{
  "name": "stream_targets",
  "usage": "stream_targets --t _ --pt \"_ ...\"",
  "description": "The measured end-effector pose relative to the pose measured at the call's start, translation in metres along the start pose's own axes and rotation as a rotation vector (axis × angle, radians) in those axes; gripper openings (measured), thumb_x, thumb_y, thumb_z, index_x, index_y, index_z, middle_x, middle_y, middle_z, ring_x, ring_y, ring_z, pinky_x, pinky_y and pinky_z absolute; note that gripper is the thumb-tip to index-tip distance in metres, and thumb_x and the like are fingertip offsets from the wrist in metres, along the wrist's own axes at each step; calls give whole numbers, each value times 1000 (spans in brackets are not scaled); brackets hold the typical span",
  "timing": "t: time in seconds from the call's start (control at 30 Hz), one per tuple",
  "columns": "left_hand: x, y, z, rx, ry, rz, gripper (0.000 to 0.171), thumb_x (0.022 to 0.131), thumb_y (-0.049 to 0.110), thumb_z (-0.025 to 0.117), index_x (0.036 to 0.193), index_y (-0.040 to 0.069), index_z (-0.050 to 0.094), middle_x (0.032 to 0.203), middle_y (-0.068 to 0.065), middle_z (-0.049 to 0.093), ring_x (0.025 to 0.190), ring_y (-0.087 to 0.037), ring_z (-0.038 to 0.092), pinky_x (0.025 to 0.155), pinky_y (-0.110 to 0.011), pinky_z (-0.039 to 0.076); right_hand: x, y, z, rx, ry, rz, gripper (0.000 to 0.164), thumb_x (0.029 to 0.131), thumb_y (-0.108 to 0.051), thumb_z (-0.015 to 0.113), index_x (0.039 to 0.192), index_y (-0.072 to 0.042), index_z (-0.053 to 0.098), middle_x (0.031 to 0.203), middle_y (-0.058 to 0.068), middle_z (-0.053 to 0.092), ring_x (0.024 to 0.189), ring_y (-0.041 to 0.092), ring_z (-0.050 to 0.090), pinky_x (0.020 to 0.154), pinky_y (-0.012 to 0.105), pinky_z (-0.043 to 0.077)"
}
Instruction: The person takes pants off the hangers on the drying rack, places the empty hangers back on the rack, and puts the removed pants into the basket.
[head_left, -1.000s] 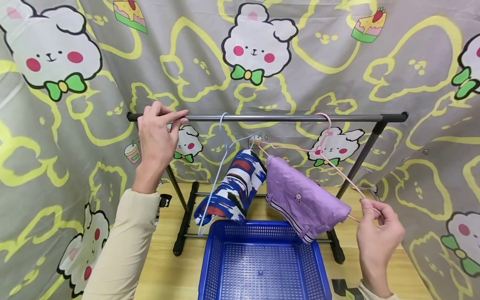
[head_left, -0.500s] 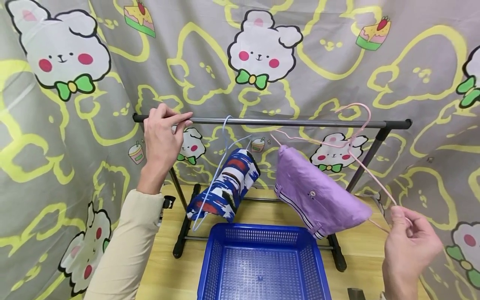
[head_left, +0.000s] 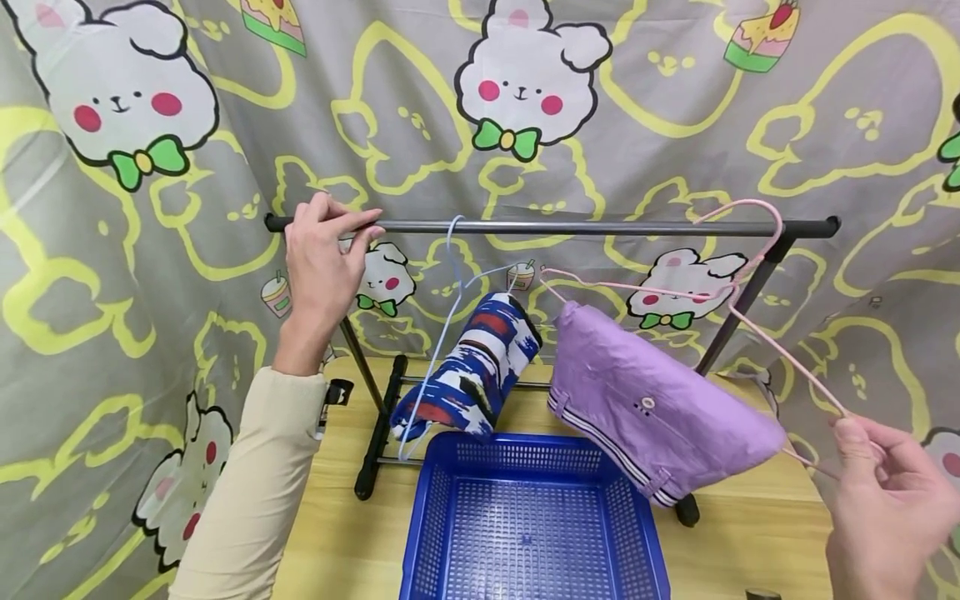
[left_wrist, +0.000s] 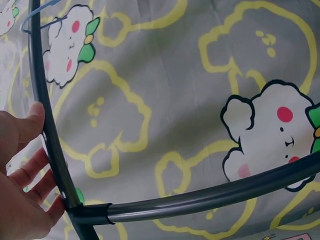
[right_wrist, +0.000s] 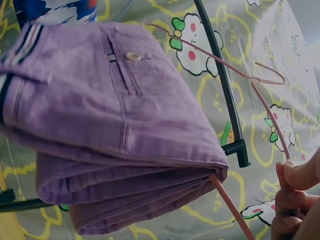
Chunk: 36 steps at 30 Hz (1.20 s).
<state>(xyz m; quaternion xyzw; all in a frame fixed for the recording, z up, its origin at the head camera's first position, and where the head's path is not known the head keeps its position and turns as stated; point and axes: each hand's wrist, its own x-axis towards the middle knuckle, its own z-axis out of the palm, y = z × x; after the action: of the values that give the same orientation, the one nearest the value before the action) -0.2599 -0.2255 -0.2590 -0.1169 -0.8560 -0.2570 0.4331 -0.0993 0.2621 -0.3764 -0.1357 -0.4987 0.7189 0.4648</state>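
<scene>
Up at the left end of a clothes rack's dark metal rail [head_left: 555, 227], my left hand [head_left: 322, 250] pinches the rail between thumb and fingers. Far right, my right hand [head_left: 888, 492] pinches the lower corner of a pink hanger [head_left: 787, 358]. Folded purple trousers [head_left: 660, 408], with a striped waistband and a button, are draped over its bar; the right wrist view shows their folded layers [right_wrist: 130, 185]. The hanger tilts down toward my right hand, and its hook [right_wrist: 272, 75] is off the rail. A blue hanger [head_left: 435, 358] hangs from the rail's middle-left, carrying a folded blue, white and red garment [head_left: 468, 367].
A blue perforated plastic basket [head_left: 525, 533] sits on the wooden table [head_left: 352, 542] in front of the rack. The rack's black foot [head_left: 378, 450] stands left of it. A grey cartoon-print curtain [head_left: 675, 125] surrounds the back and sides.
My right hand has moved right, drawing the pink hanger and purple trousers along; the hook has come away from the rail. My left hand keeps its place on the rail.
</scene>
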Motion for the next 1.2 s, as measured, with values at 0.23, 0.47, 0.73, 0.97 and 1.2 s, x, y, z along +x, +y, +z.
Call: stream_targets --t 0.23,0.47,0.73,0.97,1.2 --pt "4 -7 -6 -84 9 24 28 91 18 80 114 3 78 106 -16 67 98 -38 57 94 -51 41 2 -7 -10 -36 -20 34 12 86 7 77 91 16 71 79 5 76 65 8 52 59 11 40" --pt "-2 -11 -24 -136 -16 57 32 94 17 77 124 5 74 129 -9 68 127 -27 58 110 -44 40 7 -5 -3 -56 -103 -30 11 86 10 75 89 19 70 74 6 73 67 9 51 59 11 42" --pt "-42 2 -40 -150 -91 104 39 95 12 75 133 7 69 146 -6 58 133 -29 55 107 -48 44 7 -1 -12 -73 -119 -4 3 87 15 71 84 15 72 69 5 69 64 9 49 56 10 40" --pt "-86 25 -52 -228 -202 148 42 93 2 74 135 6 67 139 -8 63 117 -27 64 96 -27 49 6 -4 -22 -92 -104 83 4 87 16 70 84 13 72 67 4 66 61 8 47 50 10 37" --pt "-132 44 -66 -310 -298 145 47 91 0 74 137 7 65 140 -8 62 130 -27 58 112 -28 40 -1 -4 -26 -62 -159 110 4 86 18 69 90 20 69 71 8 68 67 10 53 59 12 45"
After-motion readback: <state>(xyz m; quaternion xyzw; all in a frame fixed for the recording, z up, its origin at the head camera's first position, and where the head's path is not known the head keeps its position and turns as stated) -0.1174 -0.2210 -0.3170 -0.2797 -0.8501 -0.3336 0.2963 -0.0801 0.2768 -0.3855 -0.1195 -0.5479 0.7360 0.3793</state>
